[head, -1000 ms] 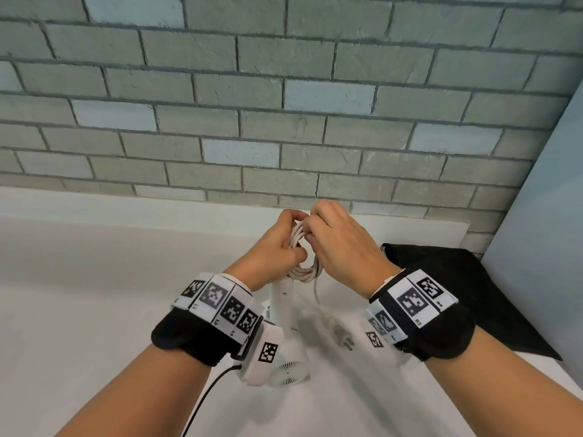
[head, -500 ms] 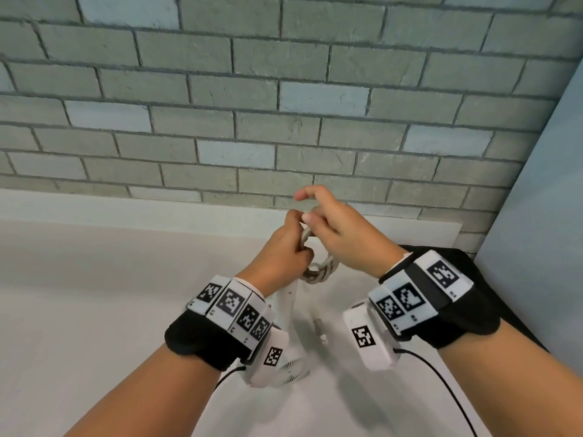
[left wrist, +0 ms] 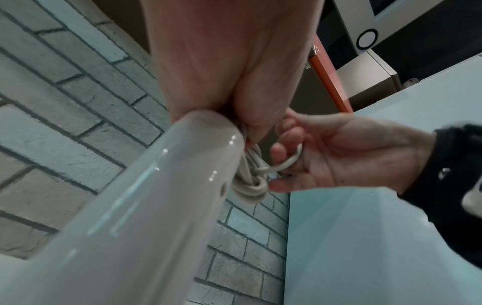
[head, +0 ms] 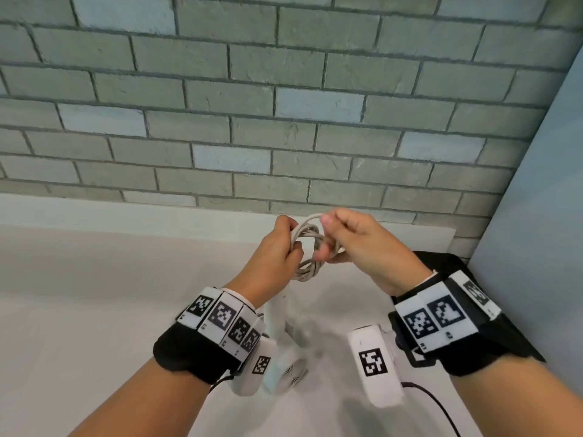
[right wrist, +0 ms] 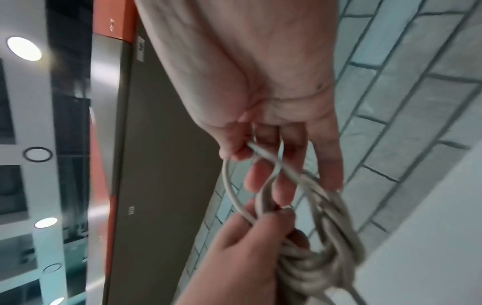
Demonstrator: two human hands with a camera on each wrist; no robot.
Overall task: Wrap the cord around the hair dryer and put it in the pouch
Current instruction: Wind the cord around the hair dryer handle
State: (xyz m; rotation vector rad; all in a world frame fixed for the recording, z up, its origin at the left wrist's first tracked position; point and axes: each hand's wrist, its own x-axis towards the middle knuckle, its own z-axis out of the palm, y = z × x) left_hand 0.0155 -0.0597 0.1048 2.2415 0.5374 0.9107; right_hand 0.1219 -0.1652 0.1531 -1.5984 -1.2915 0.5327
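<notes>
A white hair dryer [head: 280,313] hangs handle-up below my left hand [head: 277,247]; its round grille [head: 295,373] shows near my left wrist. Its glossy handle [left wrist: 146,206] fills the left wrist view. The white cord [head: 310,247] is bundled into a coil of several loops at the handle's top. My left hand grips that coil [right wrist: 326,253] on one side. My right hand [head: 353,244] pinches a loose strand of the cord [right wrist: 263,153] between thumb and fingers and has fingers through the coil. The black pouch [head: 448,263] lies flat on the counter, behind my right wrist.
A white counter [head: 94,294] spreads below, backed by a low white ledge and a grey brick wall [head: 284,105]. A pale blue panel [head: 536,200] closes the right side. Thin black cables run from both wrist cameras.
My right hand has swung over the coil and now pinches a strand at its top with fingers through the loops. The plug that dangled below a second ago is out of sight.
</notes>
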